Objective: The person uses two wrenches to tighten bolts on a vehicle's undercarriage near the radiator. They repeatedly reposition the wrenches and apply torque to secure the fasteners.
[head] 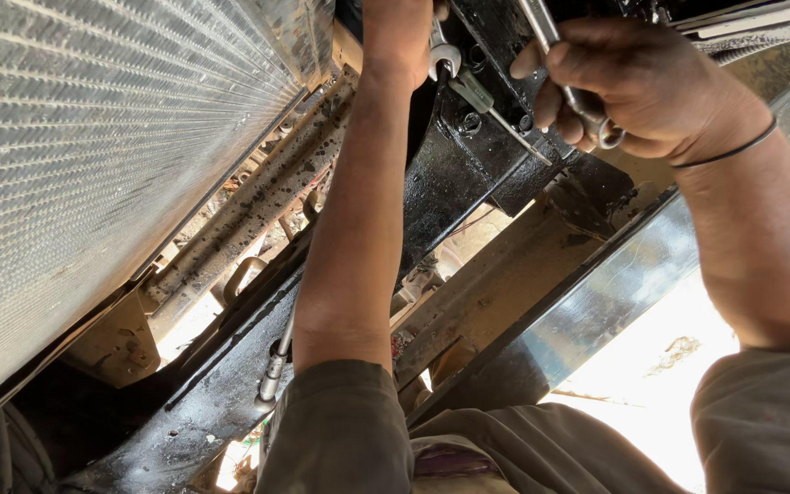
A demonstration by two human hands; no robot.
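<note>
Wrench: slim metal wrench, bright steel, held at the upper right of the view; its shaft runs from the top edge down through the fist, and its ring end shows below the fingers.
Right hand: right hand closed in a fist around the wrench shaft, knuckles toward the camera; a thin dark band circles the wrist.
Second tool: a second metal tool with a round head and a thin shaft, lying against the black bracket just beside the left wrist; its tip points down and right.
Left hand: left hand raised to the top edge of the view, mostly cut off by the frame; whether it is open or closed cannot be told.
Bracket: black painted steel bracket with bolt heads and holes, directly behind both tools, between the two forearms.
Frame rail: greasy black frame rail running diagonally from lower left toward the bracket.
Rusty channel: tan, dirt-caked channel beside the radiator, parallel to the rail.
Radiator: finned metal radiator filling the left of the view, tilted.
Bumper bar: glossy dark bar crossing below the right forearm, bright daylight beyond it.
Sleeves: grey-brown sleeves at the bottom edge, covering both upper arms.
</note>
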